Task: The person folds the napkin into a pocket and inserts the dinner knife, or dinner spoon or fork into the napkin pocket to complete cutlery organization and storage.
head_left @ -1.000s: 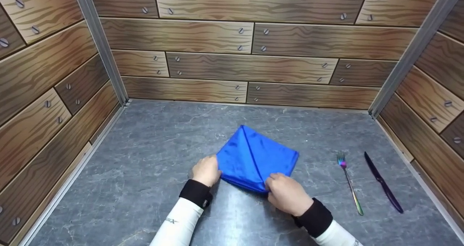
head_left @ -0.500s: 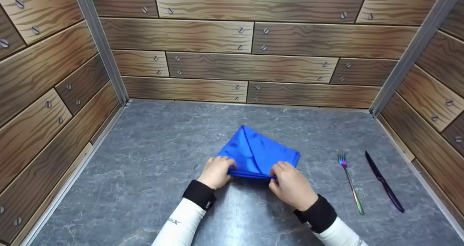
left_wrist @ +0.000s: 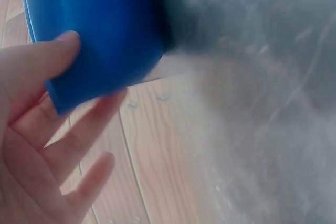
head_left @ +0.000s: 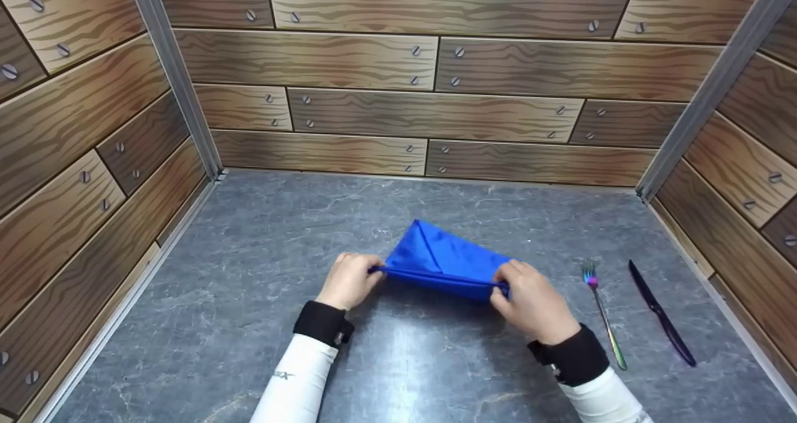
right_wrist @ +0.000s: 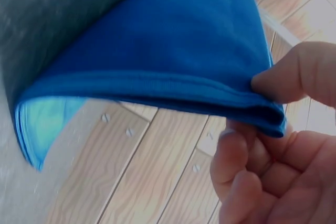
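Note:
A folded, satiny blue cloth napkin (head_left: 448,258) lies in the middle of the table, its near edge lifted and stretched between both hands. My left hand (head_left: 350,280) pinches the left end of that edge. In the left wrist view the thumb (left_wrist: 65,51) presses on the blue cloth (left_wrist: 100,35), with the fingers behind it. At the other end my right hand (head_left: 532,298) pinches the right corner. The right wrist view shows layered hems of the napkin (right_wrist: 157,85) between thumb (right_wrist: 283,74) and curled fingers, the far corner hanging down.
To the right of the napkin lie a rainbow-coloured fork (head_left: 601,314) and a dark purple knife (head_left: 661,314), side by side. The grey marbled table (head_left: 218,323) is enclosed by wood-patterned walls (head_left: 429,114) at the back and both sides.
The napkin's near edge has been raised and moved away from the body, stretched straighter. The hands first drew closer together, then spread apart along it. Fork and knife stay put.

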The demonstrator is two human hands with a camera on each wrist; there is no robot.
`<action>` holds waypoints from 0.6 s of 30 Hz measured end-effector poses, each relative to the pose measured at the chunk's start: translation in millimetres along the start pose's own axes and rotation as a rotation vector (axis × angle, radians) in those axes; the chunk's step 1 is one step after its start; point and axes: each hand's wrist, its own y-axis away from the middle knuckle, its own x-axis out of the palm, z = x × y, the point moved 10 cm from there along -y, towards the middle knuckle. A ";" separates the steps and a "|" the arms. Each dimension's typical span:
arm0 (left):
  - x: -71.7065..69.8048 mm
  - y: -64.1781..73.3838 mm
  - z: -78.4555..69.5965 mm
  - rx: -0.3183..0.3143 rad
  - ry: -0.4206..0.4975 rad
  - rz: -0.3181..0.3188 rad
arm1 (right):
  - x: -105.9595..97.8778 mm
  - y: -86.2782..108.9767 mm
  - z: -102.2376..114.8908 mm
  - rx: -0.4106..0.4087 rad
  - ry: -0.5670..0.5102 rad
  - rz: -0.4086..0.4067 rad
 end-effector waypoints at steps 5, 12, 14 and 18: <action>-58.2 4.2 -37.3 0.028 0.160 -0.094 | -7.6 -1.2 -14.7 0.081 0.007 0.035; -112.5 6.5 -78.2 0.020 0.302 -0.096 | -20.7 -3.0 -25.2 0.134 -0.014 0.036; -117.3 6.9 -78.7 0.006 0.333 -0.098 | -24.9 -2.9 -26.9 0.146 -0.027 0.024; -125.2 7.2 -79.1 0.010 0.375 -0.117 | -33.4 -2.3 -27.8 0.147 -0.047 -0.020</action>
